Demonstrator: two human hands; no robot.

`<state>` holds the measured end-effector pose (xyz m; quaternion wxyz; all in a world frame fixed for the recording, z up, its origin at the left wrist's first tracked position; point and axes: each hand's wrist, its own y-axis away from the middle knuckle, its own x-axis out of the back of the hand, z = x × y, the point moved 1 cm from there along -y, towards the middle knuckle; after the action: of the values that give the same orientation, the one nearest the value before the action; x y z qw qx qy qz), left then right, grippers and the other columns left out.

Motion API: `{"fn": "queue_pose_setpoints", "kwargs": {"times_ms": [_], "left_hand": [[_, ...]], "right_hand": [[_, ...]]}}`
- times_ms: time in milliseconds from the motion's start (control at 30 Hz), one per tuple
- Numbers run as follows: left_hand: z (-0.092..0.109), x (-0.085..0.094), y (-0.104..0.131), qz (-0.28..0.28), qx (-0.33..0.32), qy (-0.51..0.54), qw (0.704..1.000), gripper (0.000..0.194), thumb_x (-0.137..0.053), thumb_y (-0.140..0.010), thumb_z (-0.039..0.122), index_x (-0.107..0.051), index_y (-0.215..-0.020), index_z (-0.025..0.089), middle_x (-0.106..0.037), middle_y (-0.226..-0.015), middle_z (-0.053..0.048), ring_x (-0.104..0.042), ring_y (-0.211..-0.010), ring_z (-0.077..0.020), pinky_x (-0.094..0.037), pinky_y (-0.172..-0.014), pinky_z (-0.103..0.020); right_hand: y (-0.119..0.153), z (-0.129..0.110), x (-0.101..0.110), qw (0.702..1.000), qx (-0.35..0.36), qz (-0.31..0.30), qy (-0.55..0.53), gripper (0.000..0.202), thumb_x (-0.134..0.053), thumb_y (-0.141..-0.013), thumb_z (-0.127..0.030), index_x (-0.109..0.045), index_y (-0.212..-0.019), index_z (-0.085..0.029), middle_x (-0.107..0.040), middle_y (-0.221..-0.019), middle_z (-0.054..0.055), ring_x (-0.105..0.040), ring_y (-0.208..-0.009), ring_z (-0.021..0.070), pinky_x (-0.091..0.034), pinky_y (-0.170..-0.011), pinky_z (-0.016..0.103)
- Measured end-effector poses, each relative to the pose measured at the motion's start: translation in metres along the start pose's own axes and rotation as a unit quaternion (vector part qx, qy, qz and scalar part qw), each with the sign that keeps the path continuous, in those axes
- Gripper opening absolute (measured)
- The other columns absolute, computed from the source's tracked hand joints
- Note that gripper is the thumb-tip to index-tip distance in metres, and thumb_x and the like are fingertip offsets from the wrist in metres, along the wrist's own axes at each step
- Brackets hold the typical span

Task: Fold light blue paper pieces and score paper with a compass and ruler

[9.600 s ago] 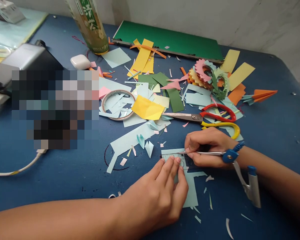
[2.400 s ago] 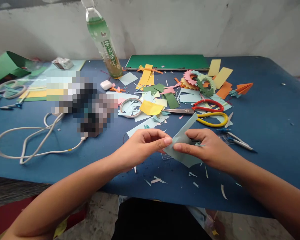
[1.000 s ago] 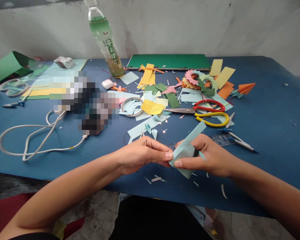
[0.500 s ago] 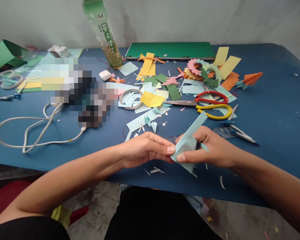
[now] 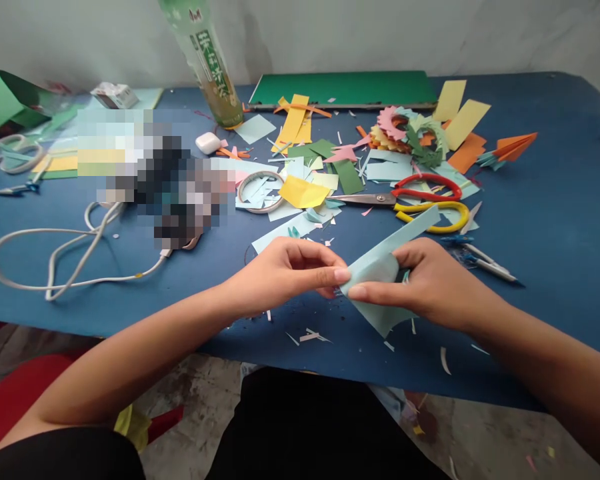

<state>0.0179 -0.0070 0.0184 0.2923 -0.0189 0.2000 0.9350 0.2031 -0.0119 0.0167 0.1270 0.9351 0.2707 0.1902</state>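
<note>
A folded light-blue paper [image 5: 380, 270] is held between my hands above the front of the blue table. My left hand [image 5: 300, 267] pinches its left corner between thumb and fingers. My right hand [image 5: 430, 283] grips the paper from the right, its thumb pressed flat on the front face and its fingers partly hidden behind. One folded strip of the paper points up and to the right, and a wider flap hangs below the thumb. Just beyond the paper lie scissors [image 5: 425, 187] with one red and one yellow handle.
Coloured paper scraps [image 5: 325, 150] and a tape roll [image 5: 260, 191] lie across the table [image 5: 555, 200]. Behind them stand a bottle [image 5: 213, 73] and a green board [image 5: 340, 89]. A white cable [image 5: 95, 287] loops at left; pens [image 5: 490, 263] and an orange paper piece [image 5: 515, 147] lie right.
The paper has turned so its strip leans further right, and its lower flap has spread wider. Both hands have moved up slightly, still holding it. The camera view has shifted a little.
</note>
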Motion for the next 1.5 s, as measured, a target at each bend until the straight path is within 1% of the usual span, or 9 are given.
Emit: {"fn": "queue_pose_setpoints", "kwargs": {"times_ms": [167,300,567,733,833,1000,1200,1333,1500], "left_hand": [[0.003,-0.001,0.004,0.055,-0.063,-0.121,0.989,0.017,-0.066,-0.075,0.030,-0.064,-0.074,0.013,-0.061,-0.070,0.000,-0.055,-0.065,-0.0092,-0.045,-0.061,-0.019],[0.002,-0.003,0.006,0.076,-0.063,-0.179,0.979,0.020,-0.061,-0.078,0.034,-0.063,-0.077,0.014,-0.060,-0.070,0.000,-0.053,-0.063,-0.0099,-0.043,-0.055,-0.019],[0.003,-0.003,0.007,0.041,-0.068,-0.235,0.969,0.020,-0.059,-0.079,0.035,-0.061,-0.074,0.015,-0.059,-0.074,0.000,-0.053,-0.066,-0.0093,-0.040,-0.054,-0.016],[0.002,-0.006,0.009,0.051,-0.085,-0.253,0.962,0.021,-0.057,-0.080,0.035,-0.061,-0.075,0.015,-0.059,-0.074,0.000,-0.054,-0.068,-0.0103,-0.042,-0.057,-0.017],[0.002,-0.008,0.011,0.053,-0.103,-0.260,0.959,0.018,-0.056,-0.081,0.032,-0.061,-0.075,0.015,-0.060,-0.075,-0.001,-0.055,-0.070,-0.0108,-0.043,-0.060,-0.017],[0.003,-0.010,0.012,0.039,-0.050,-0.200,0.978,0.020,-0.058,-0.080,0.034,-0.061,-0.076,0.015,-0.058,-0.075,0.000,-0.051,-0.064,-0.0093,-0.043,-0.055,-0.017],[0.004,-0.011,0.011,0.012,0.006,-0.072,0.997,0.027,-0.065,-0.074,0.039,-0.060,-0.070,0.013,-0.052,-0.066,0.002,-0.046,-0.056,-0.0074,-0.044,-0.050,-0.017],[0.001,-0.011,0.008,-0.009,0.035,0.017,0.999,0.030,-0.071,-0.067,0.040,-0.062,-0.065,0.012,-0.054,-0.062,0.002,-0.049,-0.055,-0.0066,-0.045,-0.053,-0.016],[-0.002,-0.010,0.007,-0.010,0.063,0.083,0.994,0.030,-0.075,-0.064,0.038,-0.063,-0.061,0.011,-0.056,-0.060,0.002,-0.051,-0.055,-0.0065,-0.046,-0.054,-0.017]], "right_hand": [[0.000,-0.001,0.004,0.998,0.009,0.030,0.055,0.032,-0.073,-0.059,-0.048,-0.064,-0.061,-0.018,-0.052,-0.053,-0.001,-0.046,-0.049,0.0121,-0.031,-0.039,0.023],[0.000,-0.003,0.005,0.994,0.022,0.047,0.095,0.030,-0.069,-0.065,-0.047,-0.064,-0.062,-0.018,-0.053,-0.053,-0.001,-0.048,-0.051,0.0135,-0.032,-0.041,0.024],[0.002,-0.003,0.002,0.985,0.023,0.055,0.164,0.034,-0.062,-0.070,-0.050,-0.064,-0.065,-0.016,-0.058,-0.058,0.001,-0.050,-0.052,0.0146,-0.031,-0.041,0.025],[0.006,-0.010,0.009,0.986,0.059,0.002,0.159,0.019,-0.062,-0.074,-0.040,-0.068,-0.078,-0.022,-0.067,-0.073,-0.001,-0.058,-0.064,0.0158,-0.040,-0.052,0.023],[0.008,-0.014,0.010,0.986,0.086,0.000,0.141,0.018,-0.061,-0.077,-0.038,-0.069,-0.079,-0.022,-0.068,-0.077,0.000,-0.060,-0.070,0.0172,-0.042,-0.055,0.023],[0.006,-0.011,0.006,0.988,0.100,-0.007,0.121,0.019,-0.064,-0.074,-0.038,-0.068,-0.074,-0.020,-0.066,-0.071,0.000,-0.057,-0.064,0.0154,-0.039,-0.051,0.023],[0.003,-0.005,0.000,0.997,0.052,-0.052,0.011,0.022,-0.065,-0.073,-0.039,-0.068,-0.076,-0.017,-0.056,-0.061,-0.001,-0.046,-0.055,0.0114,-0.034,-0.047,0.022],[0.001,-0.002,-0.003,0.994,0.015,-0.090,-0.051,0.024,-0.067,-0.070,-0.038,-0.067,-0.073,-0.015,-0.053,-0.061,-0.001,-0.042,-0.054,0.0098,-0.032,-0.047,0.022],[0.000,0.002,-0.003,0.991,0.003,-0.101,-0.091,0.028,-0.067,-0.070,-0.042,-0.067,-0.074,-0.014,-0.050,-0.057,-0.002,-0.040,-0.051,0.0081,-0.031,-0.044,0.020]]}}
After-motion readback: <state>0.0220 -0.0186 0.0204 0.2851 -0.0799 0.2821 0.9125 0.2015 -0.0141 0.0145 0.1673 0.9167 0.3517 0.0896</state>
